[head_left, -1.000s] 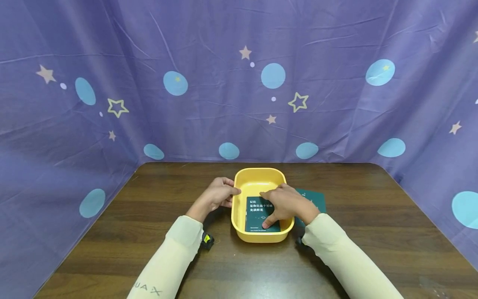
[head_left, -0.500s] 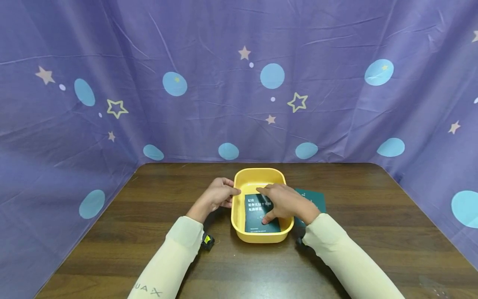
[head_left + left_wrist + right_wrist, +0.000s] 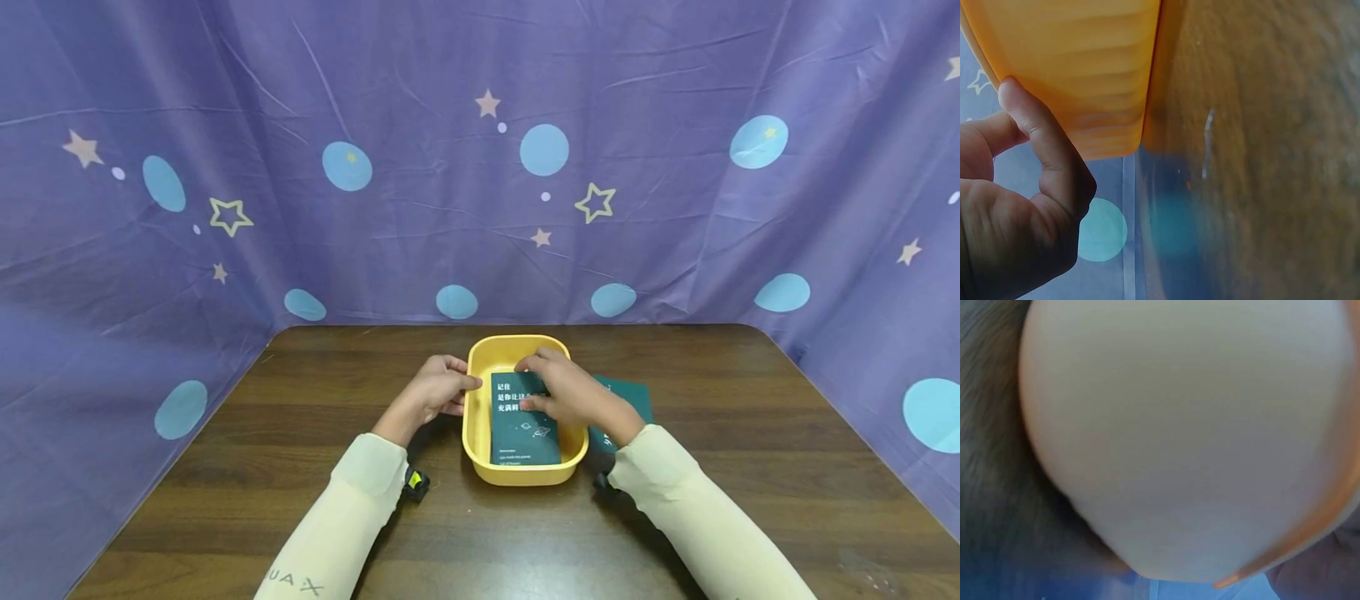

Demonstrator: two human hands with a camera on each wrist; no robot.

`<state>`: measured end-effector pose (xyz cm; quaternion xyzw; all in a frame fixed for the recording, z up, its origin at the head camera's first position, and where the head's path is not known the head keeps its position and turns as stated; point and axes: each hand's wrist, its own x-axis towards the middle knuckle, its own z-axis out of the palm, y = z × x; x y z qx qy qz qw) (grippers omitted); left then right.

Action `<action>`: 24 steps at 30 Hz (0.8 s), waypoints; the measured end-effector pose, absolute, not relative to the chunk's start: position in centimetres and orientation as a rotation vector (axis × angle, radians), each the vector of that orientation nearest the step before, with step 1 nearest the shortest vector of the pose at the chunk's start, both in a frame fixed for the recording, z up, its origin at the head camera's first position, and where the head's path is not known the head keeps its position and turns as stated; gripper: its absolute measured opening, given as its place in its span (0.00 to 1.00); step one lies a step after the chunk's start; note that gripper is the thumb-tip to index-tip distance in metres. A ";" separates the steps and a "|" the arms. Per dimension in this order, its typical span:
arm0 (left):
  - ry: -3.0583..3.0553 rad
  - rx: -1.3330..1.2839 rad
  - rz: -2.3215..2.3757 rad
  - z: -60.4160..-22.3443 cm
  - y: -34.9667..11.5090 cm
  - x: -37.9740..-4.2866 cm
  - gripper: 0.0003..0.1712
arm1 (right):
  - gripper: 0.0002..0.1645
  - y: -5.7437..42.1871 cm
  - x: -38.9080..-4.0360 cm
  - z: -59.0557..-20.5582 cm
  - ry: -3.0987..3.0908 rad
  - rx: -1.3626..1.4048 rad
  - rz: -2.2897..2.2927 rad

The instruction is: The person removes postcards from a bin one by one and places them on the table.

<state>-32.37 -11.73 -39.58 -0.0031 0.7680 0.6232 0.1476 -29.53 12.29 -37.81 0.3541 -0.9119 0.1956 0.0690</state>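
Observation:
A yellow plastic basin [image 3: 525,477] stands on the table. On its left rim my left hand [image 3: 435,390] pinches the wall; in the left wrist view the thumb and a finger meet at the basin's edge. Inside lies a dark green booklet [image 3: 521,437] with white lettering and small planet drawings. My right hand [image 3: 566,387] reaches over the right rim and holds this booklet near its far end, thumb on the cover and fingers at the far edge. Those fingers partly cover the lettering. In the right wrist view a blurred pale surface with an orange edge hides most of the hand.
A second dark green booklet [image 3: 636,402] lies right of the basin, partly under my right forearm. The brown wooden table [image 3: 315,433] extends around the basin. Behind it hangs a purple curtain [image 3: 420,242] with stars and blue circles.
My right hand has moved toward the far end of the basin. The booklet's far edge has shifted farther up in the view, showing more of its cover. My left hand stays at the rim.

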 end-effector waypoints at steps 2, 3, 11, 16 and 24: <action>2.212 -0.011 1.792 -39.6 -11.7 -32.4 0.25 | 0.22 12.3 -29.5 -37.7 -2.727 1.070 0.695; 2.211 -0.014 1.792 -39.6 -11.7 -32.5 0.25 | 0.19 12.3 -29.5 -37.6 -2.724 1.070 0.745; 2.175 -0.015 1.810 -39.7 -11.7 -32.4 0.21 | 0.11 12.5 -28.9 -36.3 -2.704 1.026 1.021; 2.148 -0.023 1.812 -39.1 -11.8 -31.9 0.19 | 0.11 12.8 -28.6 -35.2 -2.649 0.980 1.043; 2.157 -0.052 1.805 -39.1 -11.7 -32.1 0.17 | 0.10 14.2 -28.1 -33.2 -2.518 0.975 1.089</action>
